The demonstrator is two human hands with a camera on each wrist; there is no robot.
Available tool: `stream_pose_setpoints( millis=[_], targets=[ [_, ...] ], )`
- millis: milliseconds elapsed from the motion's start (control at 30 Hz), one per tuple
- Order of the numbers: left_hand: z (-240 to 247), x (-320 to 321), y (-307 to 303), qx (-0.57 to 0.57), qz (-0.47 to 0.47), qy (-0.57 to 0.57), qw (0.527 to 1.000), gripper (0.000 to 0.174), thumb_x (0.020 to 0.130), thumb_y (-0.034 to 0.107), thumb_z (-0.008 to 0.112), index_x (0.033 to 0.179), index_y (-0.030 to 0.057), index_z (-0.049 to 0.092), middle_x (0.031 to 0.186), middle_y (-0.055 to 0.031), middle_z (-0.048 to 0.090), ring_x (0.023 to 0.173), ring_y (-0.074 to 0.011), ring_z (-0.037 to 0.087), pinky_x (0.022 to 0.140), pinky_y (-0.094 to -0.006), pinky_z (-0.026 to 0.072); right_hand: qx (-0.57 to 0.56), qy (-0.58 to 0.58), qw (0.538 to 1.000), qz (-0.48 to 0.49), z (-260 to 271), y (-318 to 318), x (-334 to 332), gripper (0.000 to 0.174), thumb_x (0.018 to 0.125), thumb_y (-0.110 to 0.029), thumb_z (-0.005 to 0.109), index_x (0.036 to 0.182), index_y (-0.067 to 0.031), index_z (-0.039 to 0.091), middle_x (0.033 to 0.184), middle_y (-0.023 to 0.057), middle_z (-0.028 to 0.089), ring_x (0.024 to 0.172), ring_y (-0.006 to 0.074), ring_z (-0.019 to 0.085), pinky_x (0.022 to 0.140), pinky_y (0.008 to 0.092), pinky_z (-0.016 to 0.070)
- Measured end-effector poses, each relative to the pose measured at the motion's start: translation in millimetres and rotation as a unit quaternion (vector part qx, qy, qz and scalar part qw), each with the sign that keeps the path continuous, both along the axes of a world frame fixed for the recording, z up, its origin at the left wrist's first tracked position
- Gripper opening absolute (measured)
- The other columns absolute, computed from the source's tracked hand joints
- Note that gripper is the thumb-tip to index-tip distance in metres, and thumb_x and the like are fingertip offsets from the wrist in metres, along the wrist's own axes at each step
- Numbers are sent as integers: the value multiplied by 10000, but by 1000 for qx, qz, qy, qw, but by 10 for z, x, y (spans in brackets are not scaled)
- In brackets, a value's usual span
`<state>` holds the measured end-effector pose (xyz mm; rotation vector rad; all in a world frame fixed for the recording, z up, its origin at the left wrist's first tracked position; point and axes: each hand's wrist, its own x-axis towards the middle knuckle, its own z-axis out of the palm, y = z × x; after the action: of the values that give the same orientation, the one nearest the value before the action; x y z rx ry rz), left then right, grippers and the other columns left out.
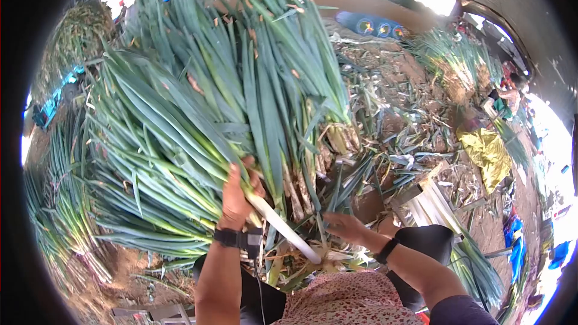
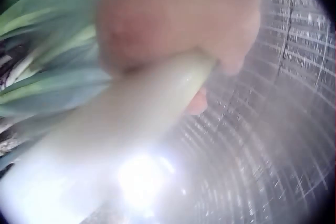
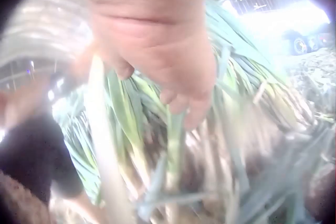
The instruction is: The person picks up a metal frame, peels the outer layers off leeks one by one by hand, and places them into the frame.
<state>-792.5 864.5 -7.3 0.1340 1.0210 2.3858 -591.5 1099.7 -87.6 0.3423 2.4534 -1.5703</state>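
Note:
My left hand grips a long leek around its stem, where white turns to green. Its green leaves fan up and left over the pile, and its white root end slants down toward my lap. In the left wrist view the pale stem runs out from under the curled fingers. My right hand is right of that stem, apart from it, with fingers loosely bent. In the right wrist view its fingertips overlap a green stalk in front of the standing leeks.
A large heap of leeks fills the space ahead and left. Leaf trimmings litter the ground to the right. A yellow sheet and more leeks lie at the right. A bundle stands farther back, near other people.

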Motion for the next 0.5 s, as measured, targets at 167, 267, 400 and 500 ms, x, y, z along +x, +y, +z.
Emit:
stream_pose_setpoints(
  millis=[167, 267, 400, 500],
  targets=[
    [-544, 443, 470, -82, -107, 141, 981, 200, 844, 151, 615, 967, 17, 532, 690, -46, 541, 570, -170, 542, 510, -299, 463, -31, 137, 990, 3, 1010, -394, -797, 622, 811, -260, 642, 1313, 8, 390, 1309, 179, 460, 1204, 259, 455, 998, 360, 378],
    [-515, 663, 596, -91, -234, 156, 955, 136, 775, 27, 653, 870, 23, 556, 725, -20, 556, 608, -132, 550, 526, -277, 459, -140, 33, 989, -43, 1206, -457, -882, 495, 728, -155, 717, 1141, 39, 525, 894, 139, 633, 768, 177, 628, 542, 296, 537],
    [-449, 704, 590, -225, -345, 204, 888, 281, 745, 137, 732, 956, 26, 582, 708, 14, 565, 617, -87, 539, 565, -249, 450, -294, 130, 936, -142, 935, -319, -653, 362, 762, -129, 718, 1066, 0, 570, 939, 79, 639, 824, 151, 607, 676, 326, 531],
    [-636, 800, 586, -283, -399, 225, 843, 325, 743, 151, 732, 1009, 19, 600, 747, -8, 603, 645, -107, 567, 597, -263, 464, -395, 176, 865, -254, 1011, 133, -522, 307, 787, -117, 701, 1050, -20, 575, 927, 48, 637, 851, 154, 601, 731, 336, 514]
  ],
)
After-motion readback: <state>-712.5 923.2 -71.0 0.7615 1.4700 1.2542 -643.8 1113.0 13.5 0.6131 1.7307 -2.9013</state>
